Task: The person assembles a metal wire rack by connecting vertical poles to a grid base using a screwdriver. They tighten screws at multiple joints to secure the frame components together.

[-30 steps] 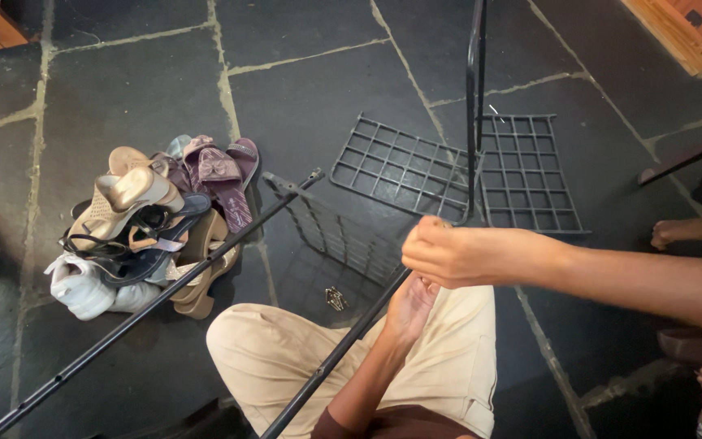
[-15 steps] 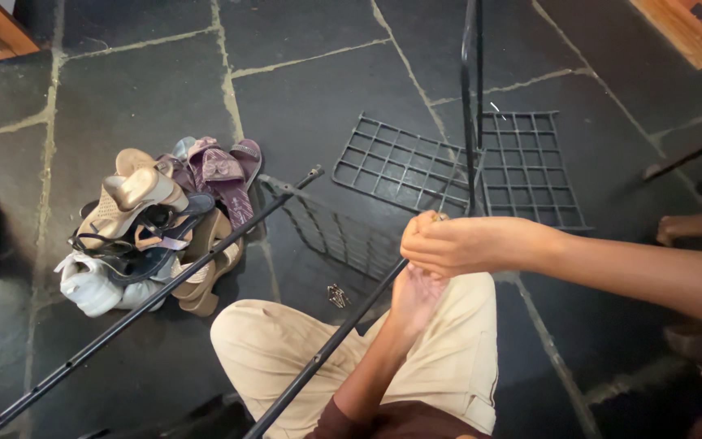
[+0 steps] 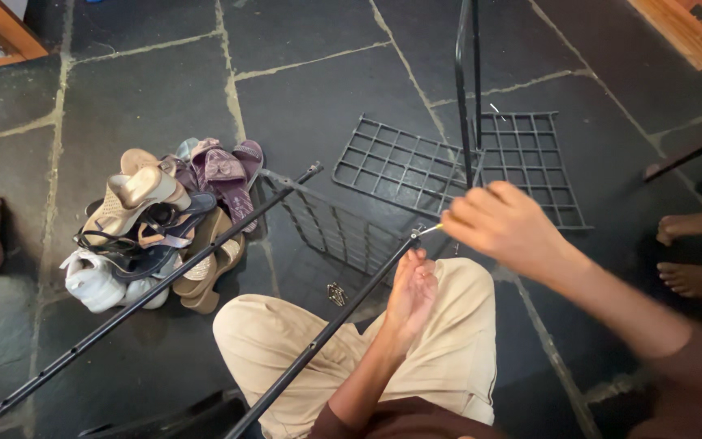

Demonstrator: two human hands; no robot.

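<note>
The left hand (image 3: 410,294) is loosely curled around the upper part of a black rod (image 3: 327,329), fingers closed on it just below its tip; the rod slants down across the person's beige-trousered knee (image 3: 286,341). The right hand (image 3: 504,226) sits just beyond the rod's tip, fingers pinched together on a small pale screw (image 3: 431,230) that touches the tip. A second black rod (image 3: 148,297) lies left of the first, roughly parallel, its upper end resting on a tilted wire panel (image 3: 331,228). Beyond the tip a flat wire grid (image 3: 530,158) lies on the stone floor (image 3: 310,89), with a thin black upright frame (image 3: 466,89) standing over it. A pile of sandals (image 3: 160,223) sits left of the second rod. Bare feet (image 3: 696,248) of another person show right of the grid.
</note>
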